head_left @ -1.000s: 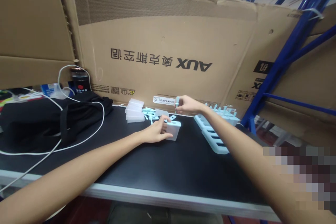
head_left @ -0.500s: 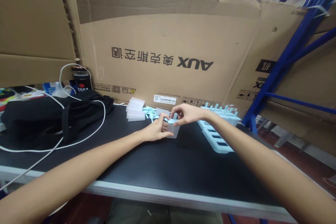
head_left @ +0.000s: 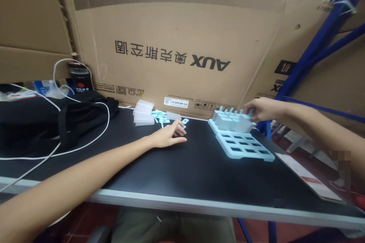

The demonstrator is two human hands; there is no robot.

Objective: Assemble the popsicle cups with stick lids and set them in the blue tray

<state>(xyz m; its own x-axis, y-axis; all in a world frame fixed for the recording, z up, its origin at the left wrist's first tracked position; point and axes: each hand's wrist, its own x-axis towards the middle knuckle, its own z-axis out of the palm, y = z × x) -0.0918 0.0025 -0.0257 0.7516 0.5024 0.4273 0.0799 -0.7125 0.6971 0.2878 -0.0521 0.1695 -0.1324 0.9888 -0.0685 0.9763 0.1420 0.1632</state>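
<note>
My left hand (head_left: 169,136) lies on the black tabletop (head_left: 182,171) with fingers stretched out and nothing in it, close to small light-blue sticks (head_left: 161,115) and a clear cup (head_left: 173,115). My right hand (head_left: 261,109) is at the far right, fingers closed on a translucent mould cup (head_left: 244,124) at the back of the light-blue tray (head_left: 242,146). Several finished cups with blue sticks (head_left: 226,115) stand in the tray's rear rows. Its front slots are empty.
A stack of clear cups (head_left: 143,113) sits by the cardboard wall (head_left: 182,45). A black bag (head_left: 42,121) with a white cable (head_left: 85,136) and a dark jar (head_left: 78,79) lie at the left. Blue shelf posts (head_left: 308,53) rise at the right, with a flat card (head_left: 308,176) near the table's edge.
My right hand carried the cup from the middle of the table over to the tray on the right. My left hand let go of it and now rests flat.
</note>
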